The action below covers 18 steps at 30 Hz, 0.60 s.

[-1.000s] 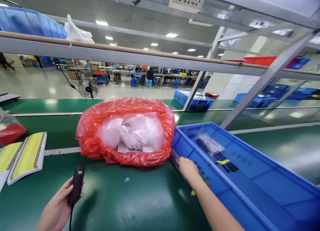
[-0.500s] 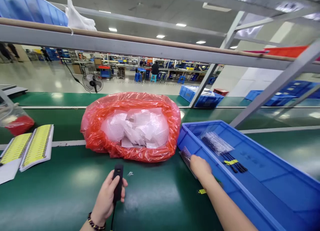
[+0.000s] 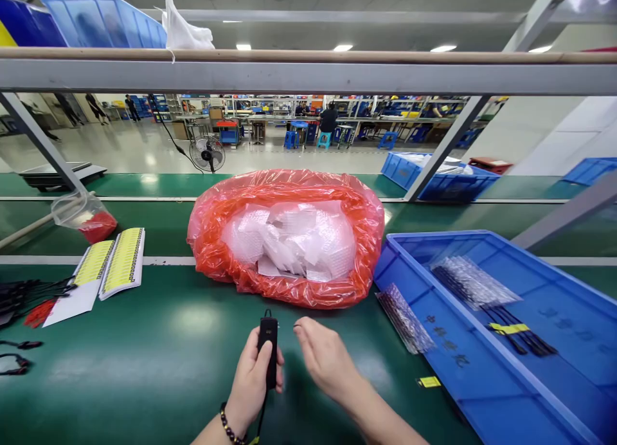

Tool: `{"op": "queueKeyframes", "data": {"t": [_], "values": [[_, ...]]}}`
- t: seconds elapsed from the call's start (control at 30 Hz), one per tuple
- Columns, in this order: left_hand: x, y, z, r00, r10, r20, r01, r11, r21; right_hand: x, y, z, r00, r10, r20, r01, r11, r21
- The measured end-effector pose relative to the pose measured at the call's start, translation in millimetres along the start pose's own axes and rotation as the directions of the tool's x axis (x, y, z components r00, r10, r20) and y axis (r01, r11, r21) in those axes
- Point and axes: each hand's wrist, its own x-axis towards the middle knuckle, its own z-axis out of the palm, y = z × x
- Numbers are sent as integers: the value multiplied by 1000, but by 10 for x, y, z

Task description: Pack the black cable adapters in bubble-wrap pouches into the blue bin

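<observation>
My left hand (image 3: 255, 368) is wrapped round a small black box-shaped device (image 3: 268, 348), held upright with the thumb on its front. A thin dark loop stands up from its top, and a black cable runs down from its lower end past the wrist. Just right of the device, apart from it, is my right hand (image 3: 328, 355). Its fingers are pinched together, and a tiny dark spot shows at the tips; I cannot make out what they hold. A bubble-wrapped bundle (image 3: 405, 319) lies right of that hand, against a blue bin (image 3: 463, 348).
A red plastic bag (image 3: 308, 297) with bubble wrap and paper scraps stands behind my hands. Inside the bin lie wrapped black cables (image 3: 520, 329) with a yellow label. Yellow label sheets (image 3: 123, 262) and more black cables (image 3: 24, 300) are at left. A metal shelf beam (image 3: 308, 77) crosses above.
My right hand has left the bundle beside the bin and come left to the device. A loop now shows on top of the device. The view has turned left and levelled.
</observation>
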Motion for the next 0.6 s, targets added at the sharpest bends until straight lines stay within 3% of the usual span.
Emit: {"op": "queueKeyframes", "data": {"t": [0.17,0.6], "values": [[-36,24,16,997,63,-55,-58,994,88,39,-163,274,987,12,160,-19,999,42],[-62,45,46,993,87,-81,-69,978,198,85,-187,309,983,66,171,-79,994,72]]}}
